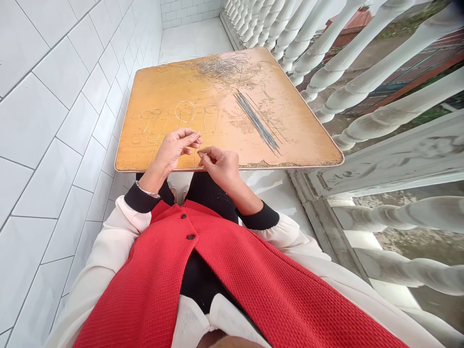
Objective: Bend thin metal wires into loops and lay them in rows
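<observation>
Thin wire (198, 147) was held between the two hands, just over the near edge of the table. Biggest of all was the white tiled wall (54, 96) on the left side, and a white stone railing (344, 72) with fat posts stood on the right side. Between them sat the wooden table (163, 92), brown and scratched, with its top worn pale in spots. Close to the camera was the person's red vest (253, 280) with dark buttons, over cream sleeves with black cuffs. At the far end of the table lay a messy pile of wire (221, 65), all tangled up. Near the middle, a bit to the right, lay a bundle of straight wires (255, 121), side by side. To the left of it were rows of wire loops (184, 113), flat on the wood. The left hand (174, 147) had its fingers curled in, with thumb and first finger pressed together on the thin wire. The right hand (221, 166) was curled too and seemed to pinch the other end, but the wire was too small to see well. The hands were very near each other. A thin bracelet (147, 192) went around the left wrist.
</observation>
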A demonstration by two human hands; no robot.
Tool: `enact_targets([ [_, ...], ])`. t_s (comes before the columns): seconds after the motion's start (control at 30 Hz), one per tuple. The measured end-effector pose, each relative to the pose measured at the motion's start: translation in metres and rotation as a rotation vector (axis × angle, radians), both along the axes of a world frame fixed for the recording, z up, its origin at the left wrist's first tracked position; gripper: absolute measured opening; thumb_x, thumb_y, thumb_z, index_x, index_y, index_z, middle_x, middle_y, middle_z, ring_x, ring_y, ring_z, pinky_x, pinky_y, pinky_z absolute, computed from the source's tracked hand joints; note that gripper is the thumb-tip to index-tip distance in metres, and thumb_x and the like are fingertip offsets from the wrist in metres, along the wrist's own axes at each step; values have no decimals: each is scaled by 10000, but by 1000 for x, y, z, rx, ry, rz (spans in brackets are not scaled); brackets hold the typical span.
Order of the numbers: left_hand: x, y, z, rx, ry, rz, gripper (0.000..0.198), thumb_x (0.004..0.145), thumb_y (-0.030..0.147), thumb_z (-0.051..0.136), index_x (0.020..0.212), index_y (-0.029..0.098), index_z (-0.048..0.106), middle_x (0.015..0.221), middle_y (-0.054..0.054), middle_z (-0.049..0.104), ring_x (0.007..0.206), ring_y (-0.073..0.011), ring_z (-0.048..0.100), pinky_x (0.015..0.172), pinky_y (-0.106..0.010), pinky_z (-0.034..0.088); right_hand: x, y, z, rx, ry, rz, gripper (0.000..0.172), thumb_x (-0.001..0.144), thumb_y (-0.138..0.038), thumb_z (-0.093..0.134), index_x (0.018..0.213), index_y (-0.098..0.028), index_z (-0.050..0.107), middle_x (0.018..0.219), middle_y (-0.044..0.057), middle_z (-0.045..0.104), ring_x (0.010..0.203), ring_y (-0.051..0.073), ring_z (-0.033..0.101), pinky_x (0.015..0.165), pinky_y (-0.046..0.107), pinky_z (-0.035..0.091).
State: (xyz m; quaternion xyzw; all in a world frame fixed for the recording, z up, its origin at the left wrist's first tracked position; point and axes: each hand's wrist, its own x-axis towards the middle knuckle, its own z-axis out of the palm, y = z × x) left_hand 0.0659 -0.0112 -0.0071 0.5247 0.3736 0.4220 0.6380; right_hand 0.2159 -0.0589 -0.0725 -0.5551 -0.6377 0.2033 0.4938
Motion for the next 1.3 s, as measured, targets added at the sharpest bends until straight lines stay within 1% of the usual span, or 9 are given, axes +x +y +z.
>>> enact_targets([
  [0.1,2,0,-6,-17,-39,56,198,894,203,729,718,148,660,729,28,689,634,-23,616,543,-139,383,0,0,-4,104,-261,-146,233,889,-272,557,906,-156,759,675,72,727,598,183,653,612,297,438],
  [0.2,5,-2,-8,-16,-64,98,221,920,183,693,703,147,674,724,26,690,620,-17,604,554,-138,393,0,-2,-2,115,-276,-155,231,889,-280,557,897,-163,756,683,71,732,602,177,646,618,296,438],
  [0.33,3,-2,-9,-26,-98,90,230,955,134,627,741,139,711,692,20,688,579,-13,589,546,-139,394,2,-2,8,-129,163,165,271,872,-422,619,895,-174,724,627,28,708,517,131,601,562,262,463],
  [0.43,1,0,-11,-11,-106,53,190,956,168,645,790,142,734,686,17,696,567,-18,589,534,-142,395,5,1,13,-334,463,371,396,760,-548,744,857,-165,715,593,27,695,469,109,566,479,232,428],
  [0.7,0,0,-10,39,-112,21,173,953,130,630,822,142,743,733,5,722,587,-22,596,519,-144,390,3,1,15,-240,503,271,352,698,-505,809,758,-176,699,546,0,660,443,86,522,470,228,411],
  [0.87,0,1,-9,79,-188,-7,177,956,140,615,863,162,764,791,-9,753,601,-29,602,495,-146,386,1,1,14,-353,736,476,379,693,-517,818,775,-184,654,517,-16,618,421,81,465,441,223,330],
  [1.03,1,1,-6,79,-266,-71,206,918,83,627,806,163,781,733,-5,744,569,-25,594,473,-135,379,-1,2,7,-412,941,691,418,642,-499,865,736,-202,585,402,-87,447,372,59,312,427,217,233],
  [1.13,3,0,-2,75,-198,3,186,897,79,659,778,155,780,654,9,712,529,-23,570,454,-138,363,-1,2,5,-379,857,678,417,702,-540,828,776,-196,604,460,-51,549,386,75,406,442,222,308],
  [1.3,9,-5,0,152,29,221,155,856,88,702,719,150,741,601,30,668,503,-32,548,448,-161,358,0,-1,6,-283,545,468,490,729,-617,812,906,-184,664,659,19,723,552,127,635,605,271,523],
])
